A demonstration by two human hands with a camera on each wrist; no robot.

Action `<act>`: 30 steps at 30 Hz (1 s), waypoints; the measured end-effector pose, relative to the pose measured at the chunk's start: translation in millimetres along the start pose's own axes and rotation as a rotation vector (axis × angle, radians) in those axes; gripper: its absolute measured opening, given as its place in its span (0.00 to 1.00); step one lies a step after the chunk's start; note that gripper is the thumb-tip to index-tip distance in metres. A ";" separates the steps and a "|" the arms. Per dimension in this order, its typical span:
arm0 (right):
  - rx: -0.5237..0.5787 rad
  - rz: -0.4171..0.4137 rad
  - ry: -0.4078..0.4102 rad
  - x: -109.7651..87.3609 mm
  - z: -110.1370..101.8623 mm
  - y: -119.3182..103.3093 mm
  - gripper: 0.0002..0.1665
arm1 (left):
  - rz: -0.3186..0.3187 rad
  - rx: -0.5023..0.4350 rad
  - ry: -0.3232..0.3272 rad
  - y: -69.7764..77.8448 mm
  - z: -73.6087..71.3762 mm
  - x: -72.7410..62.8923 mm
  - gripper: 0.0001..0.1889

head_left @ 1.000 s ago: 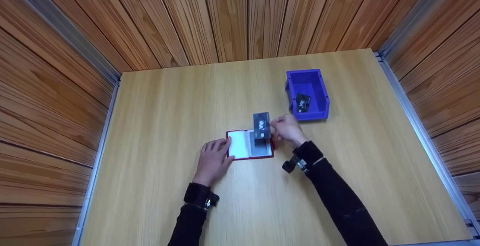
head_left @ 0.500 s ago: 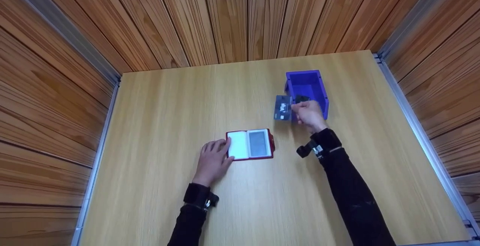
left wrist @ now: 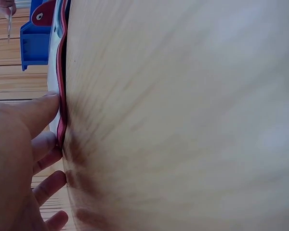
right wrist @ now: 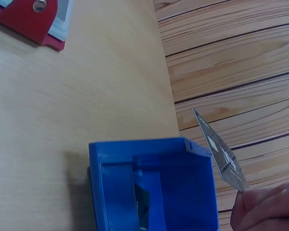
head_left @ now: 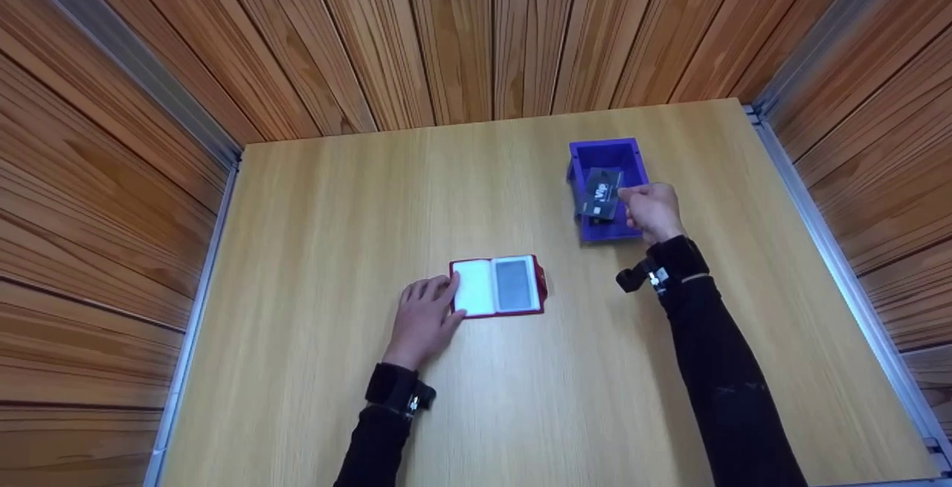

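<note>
A dark card printed "Vip" [head_left: 601, 193] is pinched at its right edge between thumb and fingers of my right hand [head_left: 653, 210]. In the head view it overlaps the purple-blue bin [head_left: 611, 233]; the right wrist view has the card [right wrist: 222, 158] tilted, above the bin's far rim. Inside the bin lies another dark card [right wrist: 142, 207], mostly covered in the head view. My left hand [head_left: 422, 320] rests at the left edge of an open red card holder [head_left: 472, 288], fingertips touching its page and border. A grey clear pocket shows on the holder's right side.
The light wooden table [head_left: 335, 212] extends around the holder and bin. Wood-plank walls [head_left: 446, 33] stand behind and at both sides, with metal rails [head_left: 833, 279] along the table's side edges. The red snap flap [right wrist: 31, 19] sticks out of the holder's right side.
My right hand has carried the card from over the holder's right page, up and right, to over the bin. The left hand and the holder have stayed in place.
</note>
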State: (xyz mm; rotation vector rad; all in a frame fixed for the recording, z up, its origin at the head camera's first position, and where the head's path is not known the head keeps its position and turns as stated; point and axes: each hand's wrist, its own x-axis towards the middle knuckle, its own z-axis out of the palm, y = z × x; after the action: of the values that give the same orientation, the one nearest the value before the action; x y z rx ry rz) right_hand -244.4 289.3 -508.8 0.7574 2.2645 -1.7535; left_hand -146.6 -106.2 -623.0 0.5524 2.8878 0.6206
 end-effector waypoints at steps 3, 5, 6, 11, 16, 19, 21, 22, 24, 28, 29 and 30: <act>0.009 0.017 0.011 3.1 -4.1 -0.1 0.21 | -0.011 -0.005 -0.012 -0.2 0.4 0.1 0.34; 0.029 0.023 0.020 5.0 -6.1 0.6 0.19 | -0.014 -0.006 -0.017 0.0 0.3 0.1 0.35; 0.038 0.021 0.027 6.2 -7.0 1.2 0.17 | -0.013 -0.006 -0.016 0.2 0.3 0.2 0.35; 0.031 0.018 0.054 13.1 -14.7 5.9 0.14 | -0.015 -0.009 -0.021 0.6 1.2 0.8 0.34; -0.035 0.043 0.100 20.6 -25.2 9.8 0.15 | -0.022 -0.025 -0.029 -0.2 1.0 1.1 0.34; -0.064 0.057 0.123 24.4 -29.1 11.7 0.18 | -0.019 -0.025 -0.024 -0.5 0.2 0.6 0.34; -0.081 0.062 0.129 27.1 -30.3 13.2 0.18 | -0.018 -0.022 -0.023 -0.6 0.0 0.4 0.34; -0.081 0.065 0.130 28.1 -30.2 13.7 0.18 | -0.015 -0.024 -0.019 -0.6 0.0 0.4 0.34; -0.103 0.062 0.140 29.6 -29.2 14.3 0.16 | -0.011 -0.020 -0.019 -0.5 0.4 0.4 0.34; -0.160 0.046 0.165 32.1 -24.3 13.9 0.14 | 0.001 -0.008 -0.006 -1.0 0.9 0.4 0.34; -0.179 0.038 0.176 32.5 -22.3 13.5 0.15 | 0.002 -0.004 -0.003 -1.2 1.1 0.3 0.34; -0.195 0.030 0.186 33.0 -19.9 13.1 0.15 | 0.002 -0.003 0.000 -1.5 1.1 0.2 0.34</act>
State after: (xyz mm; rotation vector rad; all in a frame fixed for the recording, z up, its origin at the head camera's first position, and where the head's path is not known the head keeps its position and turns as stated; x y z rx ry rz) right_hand -262.8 319.7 -528.6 0.9418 2.4825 -1.4765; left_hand -147.0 -106.9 -624.7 0.5550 2.8865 0.6254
